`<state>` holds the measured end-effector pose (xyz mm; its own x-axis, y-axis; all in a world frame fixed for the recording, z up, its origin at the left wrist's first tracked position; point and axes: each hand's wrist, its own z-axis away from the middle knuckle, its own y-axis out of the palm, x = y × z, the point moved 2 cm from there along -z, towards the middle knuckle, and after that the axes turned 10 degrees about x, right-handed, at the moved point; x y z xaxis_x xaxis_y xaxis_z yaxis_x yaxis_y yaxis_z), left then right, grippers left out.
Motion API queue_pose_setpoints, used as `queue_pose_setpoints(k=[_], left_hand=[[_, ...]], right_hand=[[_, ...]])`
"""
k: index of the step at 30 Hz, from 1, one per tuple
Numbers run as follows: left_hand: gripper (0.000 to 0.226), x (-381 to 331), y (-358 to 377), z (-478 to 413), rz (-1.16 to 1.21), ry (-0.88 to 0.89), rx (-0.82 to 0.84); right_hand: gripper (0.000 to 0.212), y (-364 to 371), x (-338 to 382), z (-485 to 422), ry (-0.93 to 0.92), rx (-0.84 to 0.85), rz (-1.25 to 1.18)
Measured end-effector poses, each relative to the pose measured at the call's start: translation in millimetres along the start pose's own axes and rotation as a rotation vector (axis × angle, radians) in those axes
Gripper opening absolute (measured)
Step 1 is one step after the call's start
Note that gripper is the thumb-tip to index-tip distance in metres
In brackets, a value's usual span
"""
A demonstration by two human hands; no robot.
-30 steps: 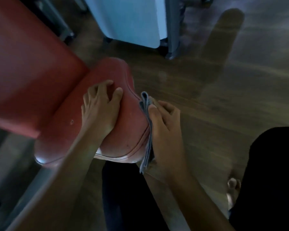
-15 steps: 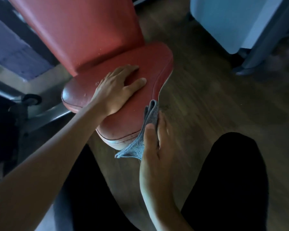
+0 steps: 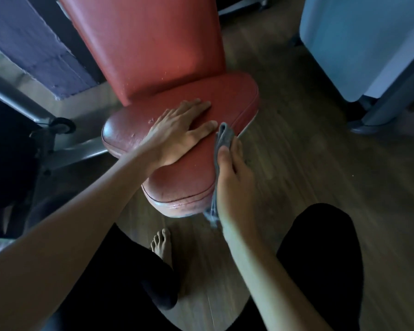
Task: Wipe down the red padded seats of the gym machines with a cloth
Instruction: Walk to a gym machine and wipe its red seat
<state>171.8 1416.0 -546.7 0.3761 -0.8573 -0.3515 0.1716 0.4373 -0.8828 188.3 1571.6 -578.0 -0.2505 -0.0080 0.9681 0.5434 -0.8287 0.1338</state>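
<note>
1. While the left hand lies flat on top of the seat, its fingers straight, spread and gripping nothing, the right hand holds the cloth against the seat's right side edge. The cloth is pinched between the thumb and nearly straight fingers. It is folded; its top stands above the seat's rim and its tail, blurred, hangs below the seat's front corner.
2. Judged step: wiping the side edge. Pale specks show on the seat top and on the backrest behind the seat, so much work probably remains.
3. Risk, cloth slips: the hold is only a light pinch on a folded wad. Drag along the seat's piping could pull it free and drop it on the floor right of the seat.
4. Risk, missed patch: the left palm covers the middle of the seat top. Unless it is lifted, that area goes unwiped.
5. Risk, snag: small marks sit on the seat's left part; cannot tell nicks from dirt. If they are nicks, the cloth could catch and worsen them.
6. Risk, balance: the person crouches in front of the seat, with a bare foot near its front edge. If the palm slides, a lurch is likely.
</note>
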Motion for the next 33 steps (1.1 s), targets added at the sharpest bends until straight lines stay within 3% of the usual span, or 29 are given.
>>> queue_pose_setpoints(k=[3, 6, 14, 22, 28, 30, 33], left_hand=[[0.063, 2.7, -1.0, -3.4, 0.024, 0.001, -0.012], [0.054, 2.1, -2.6, -10.1, 0.054, 0.006, -0.069], [0.048, -19.6, -8.0, -60.9, 0.034, 0.028, -0.020], [0.047, -23.3, 0.0, -79.4, 0.074, 0.044, -0.049], [0.063, -24.5, 1.3, -81.5, 0.101, 0.038, -0.068], [0.058, -25.2, 2.8, -81.6, 0.077, 0.035, -0.049], [0.049, -25.7, 3.2, -81.8, 0.046, 0.027, -0.039]], right_hand=[[0.063, 1.9, -0.2, -14.9, 0.032, 0.034, -0.062], [0.056, 5.0, -3.0, -16.1, 0.043, 0.066, -0.137], [0.059, -2.3, -1.6, -44.2, 0.032, 0.102, -0.048], [0.059, -10.0, -6.8, -67.4, -0.033, 0.013, -0.067], [0.056, -28.8, -2.7, -123.1, -0.104, -0.191, -0.157], [0.056, -29.4, -4.3, -124.2, -0.142, -0.258, -0.202], [0.052, -17.6, -14.5, -89.0, -0.170, -0.227, -0.161]])
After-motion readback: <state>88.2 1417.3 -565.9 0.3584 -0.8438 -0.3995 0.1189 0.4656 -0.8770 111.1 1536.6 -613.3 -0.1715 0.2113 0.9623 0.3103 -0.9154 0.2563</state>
